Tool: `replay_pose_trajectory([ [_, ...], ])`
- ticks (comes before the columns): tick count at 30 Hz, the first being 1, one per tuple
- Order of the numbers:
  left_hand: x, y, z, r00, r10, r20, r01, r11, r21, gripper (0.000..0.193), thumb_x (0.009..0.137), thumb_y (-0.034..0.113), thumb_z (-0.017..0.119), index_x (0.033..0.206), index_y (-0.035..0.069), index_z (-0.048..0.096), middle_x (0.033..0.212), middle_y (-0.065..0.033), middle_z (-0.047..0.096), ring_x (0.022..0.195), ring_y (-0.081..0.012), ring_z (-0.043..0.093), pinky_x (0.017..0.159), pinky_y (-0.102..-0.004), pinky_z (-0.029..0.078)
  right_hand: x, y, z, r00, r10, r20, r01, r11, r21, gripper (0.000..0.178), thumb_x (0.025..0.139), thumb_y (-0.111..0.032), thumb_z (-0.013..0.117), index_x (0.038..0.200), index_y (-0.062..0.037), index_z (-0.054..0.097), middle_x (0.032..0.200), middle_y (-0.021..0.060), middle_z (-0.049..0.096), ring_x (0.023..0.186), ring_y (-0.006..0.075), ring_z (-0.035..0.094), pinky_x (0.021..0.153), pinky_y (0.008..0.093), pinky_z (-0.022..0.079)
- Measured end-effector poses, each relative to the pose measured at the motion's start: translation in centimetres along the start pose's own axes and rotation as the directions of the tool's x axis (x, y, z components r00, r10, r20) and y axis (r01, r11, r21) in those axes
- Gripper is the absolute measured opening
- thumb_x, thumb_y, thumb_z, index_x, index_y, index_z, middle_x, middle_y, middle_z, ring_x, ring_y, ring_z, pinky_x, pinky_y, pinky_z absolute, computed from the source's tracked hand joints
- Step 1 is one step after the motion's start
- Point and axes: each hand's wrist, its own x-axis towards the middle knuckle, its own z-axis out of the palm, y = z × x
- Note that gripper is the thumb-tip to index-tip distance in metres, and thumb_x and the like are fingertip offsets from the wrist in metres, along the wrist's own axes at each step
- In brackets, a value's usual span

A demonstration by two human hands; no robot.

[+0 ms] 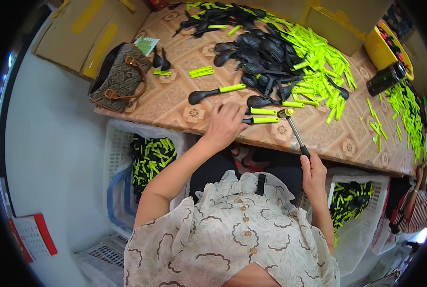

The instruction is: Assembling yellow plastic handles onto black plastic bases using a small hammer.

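My right hand (314, 173) is closed round the black grip of a small hammer (295, 131). The hammer's yellowish head is at the handle ends of two black slotted spoons (262, 120) with lime-green handles. My left hand (224, 123) closes over the heads of these spoons at the table's near edge, hiding most of their black parts. Just beyond, a slotted spoon (204, 95) with a green handle lies flat, and another slotted spoon (259, 101) with its green handle attached lies to its right.
A big heap of black spoon parts (259, 50) and loose green handles (318, 60) covers the table (170, 107). A patterned handbag (120, 79) sits at the left corner, a dark jar (385, 79) at right. Filled crates (115, 148) stand below. Another person (412, 210) is at far right.
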Motion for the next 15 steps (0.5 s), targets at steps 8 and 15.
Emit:
replay_pose_trajectory([
  [8,-0.9,-2.4,0.5,0.997,0.08,0.001,-0.08,0.996,0.036,0.033,0.076,0.005,0.054,0.109,0.002,0.056,0.081,-0.0101,0.049,0.079,-0.0261,0.053,0.072,-0.037,0.043,2.0,2.8,-1.9,0.976,0.056,-0.209,-0.09,0.984,-0.154,0.026,0.095,-0.021,0.055,0.113,-0.0033,0.061,0.098,0.0193,0.064,0.087,0.0327,0.064,0.077,0.0402,0.049],
  [15,-0.8,-7.1,-3.2,0.993,-0.113,-0.02,0.113,0.994,0.006,0.045,0.068,0.004,0.069,0.11,0.001,0.055,0.091,-0.0164,0.056,0.083,-0.0343,0.058,0.073,-0.0419,0.047,2.3,7.2,-5.3,0.945,0.191,-0.264,-0.152,0.975,0.161,0.024,0.097,-0.02,0.054,0.112,-0.002,0.062,0.07,0.0,0.05,0.065,0.0074,0.047,0.058,0.0242,0.039],
])
